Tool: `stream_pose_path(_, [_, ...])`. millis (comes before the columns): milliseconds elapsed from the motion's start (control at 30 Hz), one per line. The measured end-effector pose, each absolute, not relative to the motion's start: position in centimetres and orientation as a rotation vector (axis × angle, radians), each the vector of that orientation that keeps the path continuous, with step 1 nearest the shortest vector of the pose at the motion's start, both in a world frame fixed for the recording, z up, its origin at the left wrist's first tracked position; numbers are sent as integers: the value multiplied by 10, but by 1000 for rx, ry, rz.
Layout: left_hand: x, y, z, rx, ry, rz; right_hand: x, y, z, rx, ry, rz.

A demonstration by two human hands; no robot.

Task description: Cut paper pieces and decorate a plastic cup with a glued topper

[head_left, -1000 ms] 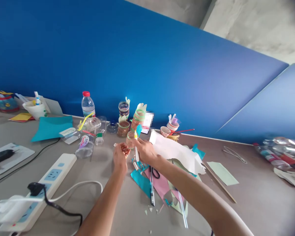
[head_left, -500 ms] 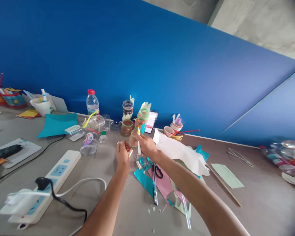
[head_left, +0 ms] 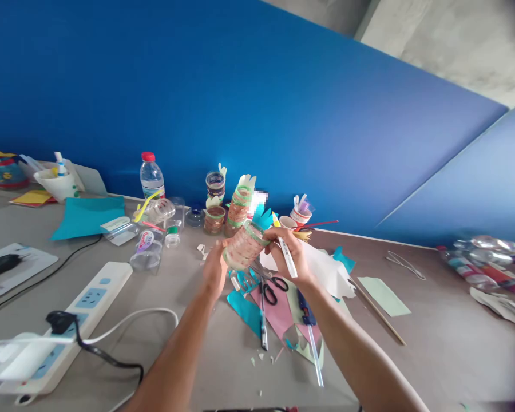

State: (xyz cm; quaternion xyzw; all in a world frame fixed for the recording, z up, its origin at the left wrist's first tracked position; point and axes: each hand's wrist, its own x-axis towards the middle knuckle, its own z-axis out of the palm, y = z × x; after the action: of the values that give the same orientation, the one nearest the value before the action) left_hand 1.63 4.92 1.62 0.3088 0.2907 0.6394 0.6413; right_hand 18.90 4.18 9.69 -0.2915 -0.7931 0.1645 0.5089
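Observation:
My left hand (head_left: 216, 268) is wrapped round the lower left side of a tilted cup (head_left: 244, 248) covered in pinkish-brown wrapping with a green rim. A blue cut-paper piece (head_left: 263, 219) stands up at its upper right edge. In my right hand (head_left: 292, 252) is a white marker (head_left: 287, 257) with a yellow end, and its fingers reach the cup's right side. Behind the cup stand similar decorated containers (head_left: 240, 203) with pale paper leaves. Scissors (head_left: 269, 294) lie below my hands, with blue paper scraps (head_left: 245, 309) beside them.
A power strip (head_left: 79, 320) with plugged cables lies at the left. A red-capped bottle (head_left: 151, 176) stands against the blue partition (head_left: 197, 86). A glue gun (head_left: 306, 309), a pen (head_left: 263, 326), white paper (head_left: 321, 266) and a wooden stick (head_left: 381, 315) lie at the right.
The cup has come up off the table into my left hand and tilted. My right hand has moved right with the marker, now slanted. The view has shifted slightly to the right.

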Motion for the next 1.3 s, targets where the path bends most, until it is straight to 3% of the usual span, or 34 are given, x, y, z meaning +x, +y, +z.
stream_pose_path(200, [16,38,14,872,327,1094,202,36,93,-745,-1921,482])
stream_pose_path(333, [11,36,9,959,290,1036,199,38,93,-704,-1896,636])
stream_pose_path(467, [4,40,17,866,339,1177,190,38,90,-710,-1604,634])
stream_pose_path(733, [-14,58,34,515,536,1886,198,15,48,-941,-1435,618])
stream_pose_path(1100, [-5,60,23,690,848,1828,197,18,16,-1027,-1695,397])
stream_pose_path(1300, [17,57,12,968,947,1563,211,21,15,-1041,-1598,323])
